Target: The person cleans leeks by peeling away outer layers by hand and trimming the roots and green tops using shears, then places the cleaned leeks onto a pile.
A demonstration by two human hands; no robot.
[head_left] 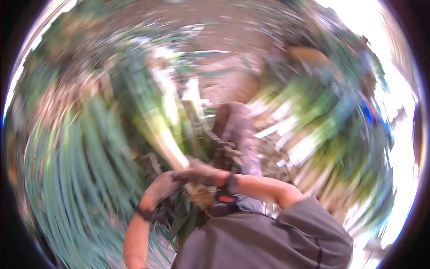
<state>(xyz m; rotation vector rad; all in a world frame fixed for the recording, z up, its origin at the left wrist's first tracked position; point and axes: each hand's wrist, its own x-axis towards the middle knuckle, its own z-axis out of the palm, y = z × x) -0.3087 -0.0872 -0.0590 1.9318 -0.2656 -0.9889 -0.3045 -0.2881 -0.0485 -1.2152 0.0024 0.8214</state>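
Note:
A leek [166, 145] slants across the middle, its white shank toward me and its green leaves pointing away to the upper left. My right hand [202, 171] is closed around the shank just above the shaggy roots [201, 197]. Right beside it, my left hand [162, 187] has its fingers closed at the same lower end of the leek, close against the right hand. Both hands look gloved, and motion blur hides the finer finger detail.
Long leeks lie in a dense pile [76, 161] on my left. A second heap of leeks [309, 130], white ends inward, is on my right. Loose leaves and bits litter the brown ground [215, 27] ahead. My leg [235, 130] stretches forward between the heaps.

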